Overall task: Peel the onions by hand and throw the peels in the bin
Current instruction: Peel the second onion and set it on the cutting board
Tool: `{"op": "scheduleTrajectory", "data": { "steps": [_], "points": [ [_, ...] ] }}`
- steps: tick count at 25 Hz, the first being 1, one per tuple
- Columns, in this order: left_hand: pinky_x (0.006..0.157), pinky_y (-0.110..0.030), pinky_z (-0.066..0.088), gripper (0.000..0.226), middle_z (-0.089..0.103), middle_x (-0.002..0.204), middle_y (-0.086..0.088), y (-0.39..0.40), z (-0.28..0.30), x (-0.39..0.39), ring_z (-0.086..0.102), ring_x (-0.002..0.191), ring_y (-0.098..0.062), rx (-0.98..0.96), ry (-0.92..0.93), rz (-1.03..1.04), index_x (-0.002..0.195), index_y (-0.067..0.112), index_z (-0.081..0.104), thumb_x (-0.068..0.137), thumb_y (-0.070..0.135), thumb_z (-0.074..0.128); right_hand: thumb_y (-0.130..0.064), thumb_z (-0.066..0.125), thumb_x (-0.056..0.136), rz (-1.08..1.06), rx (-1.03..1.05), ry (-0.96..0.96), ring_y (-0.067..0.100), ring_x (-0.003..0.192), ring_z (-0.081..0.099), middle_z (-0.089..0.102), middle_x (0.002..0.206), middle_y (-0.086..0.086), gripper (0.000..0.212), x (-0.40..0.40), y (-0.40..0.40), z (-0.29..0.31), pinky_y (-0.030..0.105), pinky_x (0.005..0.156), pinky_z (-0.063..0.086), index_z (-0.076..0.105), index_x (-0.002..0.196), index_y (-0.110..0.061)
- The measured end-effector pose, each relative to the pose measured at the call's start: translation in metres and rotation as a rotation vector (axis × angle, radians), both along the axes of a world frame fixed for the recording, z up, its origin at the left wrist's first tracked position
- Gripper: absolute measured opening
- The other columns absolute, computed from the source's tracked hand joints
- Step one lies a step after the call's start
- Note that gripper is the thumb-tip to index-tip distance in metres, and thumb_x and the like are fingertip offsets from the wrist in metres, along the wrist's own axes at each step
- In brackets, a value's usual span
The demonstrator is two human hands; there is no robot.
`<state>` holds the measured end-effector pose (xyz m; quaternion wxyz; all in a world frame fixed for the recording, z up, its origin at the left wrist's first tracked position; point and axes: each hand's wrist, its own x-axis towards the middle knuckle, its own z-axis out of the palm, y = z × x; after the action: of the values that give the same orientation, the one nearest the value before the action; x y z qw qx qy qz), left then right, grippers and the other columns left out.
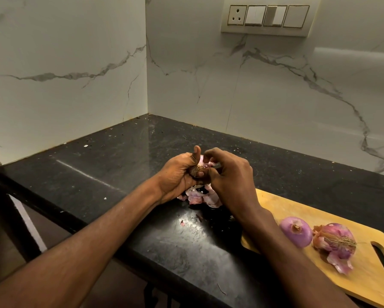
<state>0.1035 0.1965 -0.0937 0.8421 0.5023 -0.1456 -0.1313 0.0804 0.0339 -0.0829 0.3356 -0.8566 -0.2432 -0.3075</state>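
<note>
Both hands meet at the middle of the frame above the black bench (124, 174). Left hand (178, 174) is curled round an onion (197, 170), thumb raised, root end showing; right hand (228, 176) has its fingers bent onto the onion's top, pinching at the skin (exactly what they hold is hidden). Loose pink peels (201, 197) lie just beneath the hands. At lower right, a wooden cutting board (282, 207) carries a peeled onion (296, 231) beside a half-peeled onion (334, 243).
</note>
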Motion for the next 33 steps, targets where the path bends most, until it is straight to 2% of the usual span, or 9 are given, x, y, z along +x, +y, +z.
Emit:
{"op": "scheduleTrajectory", "data": {
  "steps": [6, 9, 13, 20, 23, 25, 28, 31, 33],
  "points": [
    [0.082, -0.036, 0.045, 0.04, 0.053, 0.086, -0.01, -0.004, 0.004, -0.004, 0.047, 0.07, -0.013, 0.054, -0.032, 0.004, 0.094, 0.001, 0.058, 0.107, 0.036, 0.045, 0.001, 0.074, 0.082, -0.03, -0.082, 0.008, 0.019, 0.079, 0.064, 0.07, 0.091, -0.002, 0.029, 0.003, 0.002, -0.002, 0.045, 0.067, 0.058, 0.076, 0.103, -0.019],
    [0.086, -0.038, 0.05, 0.048, 0.058, 0.088, -0.012, -0.003, 0.003, -0.004, 0.052, 0.074, -0.015, 0.055, -0.011, 0.012, 0.111, -0.008, 0.056, 0.105, 0.039, 0.047, 0.0, 0.073, 0.085, -0.029, -0.086, -0.008, 0.02, 0.077, 0.062, 0.069, 0.089, -0.001, 0.025, 0.006, 0.003, -0.003, 0.046, 0.065, 0.057, 0.076, 0.102, -0.017],
    [0.083, -0.041, 0.062, 0.062, 0.064, 0.111, -0.024, -0.003, 0.005, -0.005, 0.063, 0.084, -0.02, 0.013, 0.01, 0.019, 0.137, -0.017, 0.045, 0.108, 0.038, 0.043, -0.002, 0.075, 0.085, -0.006, -0.055, -0.013, 0.019, 0.089, 0.065, 0.072, 0.102, -0.002, 0.032, 0.002, 0.001, -0.001, 0.044, 0.075, 0.059, 0.068, 0.109, -0.022],
    [0.094, -0.049, 0.054, 0.059, 0.054, 0.11, -0.025, -0.002, 0.003, -0.004, 0.054, 0.094, -0.028, 0.051, -0.005, 0.042, 0.124, -0.012, 0.053, 0.104, 0.043, 0.052, -0.002, 0.072, 0.087, -0.033, -0.087, -0.046, 0.019, 0.079, 0.065, 0.07, 0.093, -0.001, 0.033, 0.004, 0.002, -0.003, 0.044, 0.065, 0.059, 0.076, 0.113, -0.022],
    [0.096, -0.052, 0.048, 0.049, 0.055, 0.105, -0.025, -0.002, 0.002, -0.005, 0.054, 0.095, -0.031, 0.059, -0.006, 0.059, 0.109, -0.007, 0.06, 0.103, 0.042, 0.053, -0.007, 0.069, 0.089, -0.038, -0.126, -0.03, 0.024, 0.076, 0.061, 0.064, 0.091, 0.001, 0.03, 0.005, 0.005, -0.002, 0.044, 0.06, 0.055, 0.075, 0.115, -0.021],
    [0.106, -0.061, 0.04, 0.056, 0.055, 0.113, -0.03, 0.0, 0.002, -0.003, 0.052, 0.105, -0.041, 0.039, 0.004, 0.046, 0.118, -0.011, 0.057, 0.106, 0.043, 0.047, -0.008, 0.068, 0.09, -0.017, -0.146, -0.038, 0.025, 0.076, 0.061, 0.063, 0.092, 0.003, 0.028, 0.005, 0.006, -0.002, 0.045, 0.06, 0.055, 0.074, 0.114, -0.019],
    [0.1, -0.051, 0.047, 0.066, 0.059, 0.117, -0.03, 0.002, 0.004, -0.004, 0.06, 0.102, -0.034, 0.004, 0.031, 0.046, 0.127, -0.017, 0.054, 0.108, 0.045, 0.041, 0.002, 0.065, 0.088, -0.005, -0.032, -0.059, 0.021, 0.081, 0.065, 0.069, 0.094, 0.001, 0.029, 0.009, 0.003, -0.003, 0.045, 0.065, 0.057, 0.075, 0.108, -0.016],
    [0.103, -0.054, 0.049, 0.06, 0.062, 0.126, -0.028, 0.0, 0.003, -0.003, 0.067, 0.105, -0.034, 0.0, 0.067, 0.102, 0.135, -0.012, 0.053, 0.11, 0.041, 0.039, 0.007, 0.063, 0.091, -0.011, 0.175, 0.0, 0.012, 0.089, 0.072, 0.076, 0.099, -0.002, 0.03, 0.011, -0.006, -0.002, 0.04, 0.076, 0.062, 0.075, 0.108, -0.014],
    [0.1, -0.055, 0.05, 0.054, 0.064, 0.127, -0.028, 0.001, 0.002, -0.001, 0.068, 0.108, -0.036, -0.018, 0.084, 0.129, 0.134, -0.009, 0.053, 0.11, 0.037, 0.039, 0.011, 0.062, 0.09, -0.005, 0.188, 0.011, 0.009, 0.091, 0.072, 0.077, 0.101, -0.003, 0.034, 0.011, -0.007, -0.001, 0.036, 0.079, 0.063, 0.075, 0.109, -0.014]
  ]
}}
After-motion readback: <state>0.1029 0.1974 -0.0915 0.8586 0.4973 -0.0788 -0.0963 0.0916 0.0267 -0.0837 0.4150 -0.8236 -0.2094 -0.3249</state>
